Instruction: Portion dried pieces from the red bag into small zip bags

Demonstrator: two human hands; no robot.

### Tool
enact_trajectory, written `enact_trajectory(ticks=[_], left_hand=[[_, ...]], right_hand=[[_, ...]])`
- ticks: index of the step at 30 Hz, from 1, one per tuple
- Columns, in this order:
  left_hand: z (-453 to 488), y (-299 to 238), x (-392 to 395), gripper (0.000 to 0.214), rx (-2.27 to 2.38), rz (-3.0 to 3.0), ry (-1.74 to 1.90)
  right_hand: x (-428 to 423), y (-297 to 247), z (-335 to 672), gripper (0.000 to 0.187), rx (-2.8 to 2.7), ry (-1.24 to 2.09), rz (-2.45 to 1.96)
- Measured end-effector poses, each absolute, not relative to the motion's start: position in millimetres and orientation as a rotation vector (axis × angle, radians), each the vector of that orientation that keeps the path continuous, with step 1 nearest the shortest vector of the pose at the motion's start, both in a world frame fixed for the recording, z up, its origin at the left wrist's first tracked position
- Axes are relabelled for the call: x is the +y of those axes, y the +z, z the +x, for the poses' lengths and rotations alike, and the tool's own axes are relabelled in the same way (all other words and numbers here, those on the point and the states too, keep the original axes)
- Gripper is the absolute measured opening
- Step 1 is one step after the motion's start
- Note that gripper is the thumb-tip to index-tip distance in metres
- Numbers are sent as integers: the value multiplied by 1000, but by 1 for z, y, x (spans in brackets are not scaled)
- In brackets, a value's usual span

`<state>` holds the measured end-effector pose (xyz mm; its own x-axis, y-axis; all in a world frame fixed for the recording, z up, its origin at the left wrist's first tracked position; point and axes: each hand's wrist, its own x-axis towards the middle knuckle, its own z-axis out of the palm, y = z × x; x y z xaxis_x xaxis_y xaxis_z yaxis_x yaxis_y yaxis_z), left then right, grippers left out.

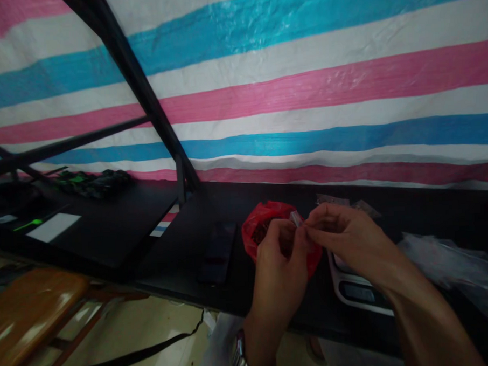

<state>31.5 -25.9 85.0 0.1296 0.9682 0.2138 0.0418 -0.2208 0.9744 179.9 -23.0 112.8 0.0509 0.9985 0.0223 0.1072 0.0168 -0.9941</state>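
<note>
Above a red plastic bag (249, 218) my two hands meet at a small clear plastic bag (296, 219). My left hand (280, 259) is closed, with thumb and fingers pinching it from the near side. From the right, my right hand (347, 235) pinches its edge between thumb and forefinger. Dark brown loose pieces (259, 233) lie inside the open red bag, partly hidden behind my left hand. Under my right hand stands a white digital scale (364, 295), its platform mostly covered by the hand. What the small bag contains is too dim to tell.
A dark phone (217, 254) lies left of the red bag on the black table (175, 267). Clear plastic bags (453, 265) are heaped at the right. Small filled packets (366, 208) lie behind my right hand. A black metal frame (143, 90) rises at the left, near a wooden stool (35, 316).
</note>
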Motion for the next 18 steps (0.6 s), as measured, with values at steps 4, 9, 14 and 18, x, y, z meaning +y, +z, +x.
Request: enact_trajectory(ticks=[4, 9, 14, 18], left_hand=[[21, 80, -16, 14, 1023, 1373, 1283], [6, 73, -12, 23, 981, 1287, 1205], [-9, 70, -9, 36, 859, 1223, 1108], [-13, 70, -7, 38, 801, 1243, 1121]], right_hand=[[-18, 109, 162, 29, -1285, 1127, -1254], [-17, 111, 151, 20, -1368, 1078, -1275], [-16, 111, 143, 19, -1436, 1136, -1264], [-14, 106, 143, 23, -1410, 1200, -1210]])
